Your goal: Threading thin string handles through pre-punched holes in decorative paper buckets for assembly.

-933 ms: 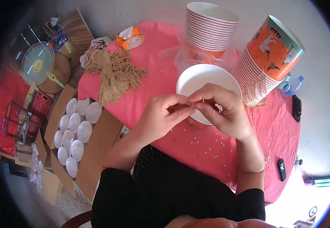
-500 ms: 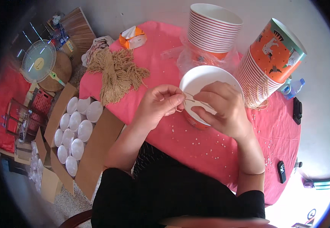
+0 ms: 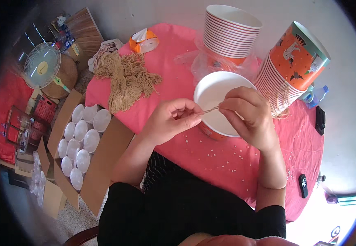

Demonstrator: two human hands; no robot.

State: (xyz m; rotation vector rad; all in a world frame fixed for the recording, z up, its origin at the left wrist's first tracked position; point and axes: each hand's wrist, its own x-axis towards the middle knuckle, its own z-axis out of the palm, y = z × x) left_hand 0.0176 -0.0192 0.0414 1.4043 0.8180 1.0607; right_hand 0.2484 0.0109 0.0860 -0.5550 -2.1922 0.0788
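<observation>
A: From the head view, what do we have in our hands?

B: Our left hand [image 3: 171, 123] and right hand [image 3: 247, 117] meet over the white paper bowl [image 3: 216, 100], which stands on the pink counter [image 3: 178, 53] just in front of us. Between them runs a thin tan string [image 3: 210, 109]; the left grip is pinched narrow on its left end, the right grip pinched narrow on its right end, so both hold the string taut above the bowl's near rim.

A: And around the bowl?

B: Far behind it stands a stack of red-striped white bowls [image 3: 231, 28], with crumpled clear plastic [image 3: 202, 61] at its foot. To the right leans a tilted stack of orange patterned bowls [image 3: 292, 61], with loose strings hanging by its side. On the far left of the counter lies a bundle of tan strings [image 3: 126, 80], and beyond it an orange tissue pack [image 3: 144, 40]. Small white bits dot the cloth near us.

A: And off the counter?

B: On the floor to the left we see a cardboard box of white cups [image 3: 81, 139] and a small fan [image 3: 42, 65].
</observation>
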